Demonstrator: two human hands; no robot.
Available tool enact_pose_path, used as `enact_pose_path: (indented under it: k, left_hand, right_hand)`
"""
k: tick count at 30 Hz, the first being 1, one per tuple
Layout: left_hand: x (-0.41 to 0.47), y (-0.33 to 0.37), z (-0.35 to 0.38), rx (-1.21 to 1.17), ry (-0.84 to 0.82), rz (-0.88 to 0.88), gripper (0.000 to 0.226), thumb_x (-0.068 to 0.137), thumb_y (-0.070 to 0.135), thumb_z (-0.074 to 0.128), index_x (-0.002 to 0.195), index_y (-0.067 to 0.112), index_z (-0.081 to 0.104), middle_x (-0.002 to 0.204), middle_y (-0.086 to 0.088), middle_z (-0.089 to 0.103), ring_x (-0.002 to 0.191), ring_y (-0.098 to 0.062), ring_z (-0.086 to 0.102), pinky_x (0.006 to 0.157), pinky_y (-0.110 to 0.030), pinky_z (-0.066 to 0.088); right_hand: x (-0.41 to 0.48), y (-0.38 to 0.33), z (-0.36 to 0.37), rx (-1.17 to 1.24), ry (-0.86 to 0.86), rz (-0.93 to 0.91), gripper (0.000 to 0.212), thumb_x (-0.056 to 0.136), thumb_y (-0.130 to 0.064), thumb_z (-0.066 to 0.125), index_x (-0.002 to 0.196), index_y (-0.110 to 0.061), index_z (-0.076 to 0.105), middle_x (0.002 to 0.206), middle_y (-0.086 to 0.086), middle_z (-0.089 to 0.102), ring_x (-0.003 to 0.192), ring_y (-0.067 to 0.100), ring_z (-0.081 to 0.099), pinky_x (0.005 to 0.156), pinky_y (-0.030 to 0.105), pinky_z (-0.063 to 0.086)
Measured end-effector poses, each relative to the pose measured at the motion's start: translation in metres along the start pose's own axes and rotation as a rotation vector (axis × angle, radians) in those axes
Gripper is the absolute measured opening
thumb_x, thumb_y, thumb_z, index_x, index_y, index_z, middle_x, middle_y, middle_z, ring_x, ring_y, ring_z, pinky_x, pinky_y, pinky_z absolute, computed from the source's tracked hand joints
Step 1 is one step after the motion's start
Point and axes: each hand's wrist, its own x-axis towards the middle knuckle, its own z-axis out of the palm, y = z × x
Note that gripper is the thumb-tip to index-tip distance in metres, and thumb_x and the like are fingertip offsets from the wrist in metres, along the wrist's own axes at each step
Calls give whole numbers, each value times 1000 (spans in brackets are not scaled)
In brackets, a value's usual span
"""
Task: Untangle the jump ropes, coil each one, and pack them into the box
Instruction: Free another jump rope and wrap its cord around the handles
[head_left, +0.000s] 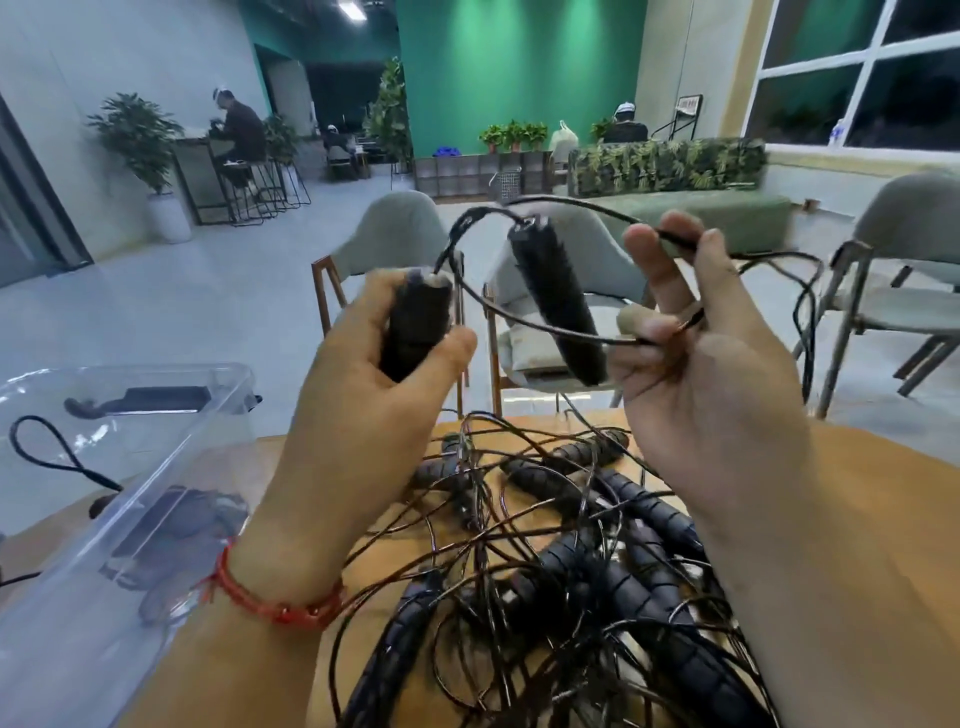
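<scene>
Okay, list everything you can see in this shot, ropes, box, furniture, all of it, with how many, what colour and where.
table: one, wood-brown, in front of the person
box: one, clear plastic, at left, black items inside
rope tangle: count unclear, black, on the table
held handle: one, black, in the left hand
second handle: one, black, raised between the hands
cord: one, thin black, looping between the handles and the right hand
chairs: three, grey, behind the table
bracelet: one, red, left wrist
left hand: one, grips the held handle
right hand: one, fingers pinch the cord
</scene>
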Motion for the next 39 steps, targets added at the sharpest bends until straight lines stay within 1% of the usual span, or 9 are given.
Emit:
enact_pose_path:
  k: [5,10,13,16,19,23,32,36,39]
  left_hand:
    - [7,-18,-11,-307,-378,-220,22,90,24,73,111,18,71,108,-5,74,101,-24,73,86,-47,59]
    - [10,-14,-11,-737,-386,-314,36,99,27,44,103,14,77,101,-13,72,87,-25,69,69,-45,61]
    - [7,-3,-10,-697,-404,-372,32,98,20,50,122,10,69,100,-13,75,71,-22,71,48,-36,58]
    - [7,-4,-8,-707,-394,-422,38,98,26,58,133,13,65,100,-12,70,67,-24,67,54,-36,54]
    - [3,-1,-3,-364,-260,-204,34,99,33,63,133,34,62,108,-1,66,70,-18,70,63,-42,59]
    - [-4,2,0,291,-349,231,60,94,8,69,137,47,57,128,24,51,101,-7,63,75,-14,51]
    - [2,-8,13,596,-454,113,34,99,30,73,130,43,69,109,16,51,107,-9,55,83,-16,45]
    - [2,-5,10,581,-608,114,72,97,44,73,147,70,29,132,25,43,117,-3,51,95,-27,52]
    - [2,-5,9,719,-655,165,66,96,52,71,148,65,35,135,27,36,118,-2,49,96,-30,52]
  right_hand:
    - [-4,0,3,-96,-105,29,30,115,-36,41,109,-28,70,120,-5,74,44,2,34,45,15,35]
    - [-6,3,1,-140,-94,26,30,116,-36,40,113,-28,69,125,-4,75,44,3,28,46,18,29]
    - [-6,4,1,-128,-97,32,31,115,-36,41,112,-29,70,124,-4,75,44,3,27,45,18,27]
    - [-8,7,3,-153,-117,49,30,114,-37,41,113,-29,70,125,-3,75,42,3,27,45,19,23]
    - [-9,9,4,-199,-129,54,27,111,-36,44,114,-26,69,127,1,75,42,4,29,45,20,23]
    - [-10,12,5,-270,-164,59,28,113,-35,44,115,-24,70,126,6,76,41,6,27,44,25,15]
    - [-13,15,4,-330,-166,61,29,113,-34,43,120,-22,69,124,6,77,43,7,28,49,29,16]
    - [-9,15,-1,-322,-123,54,29,113,-33,44,118,-21,70,120,7,77,43,6,31,51,30,16]
    - [-8,22,-1,-356,-115,77,29,114,-33,44,119,-21,70,120,7,78,42,6,32,46,24,22]
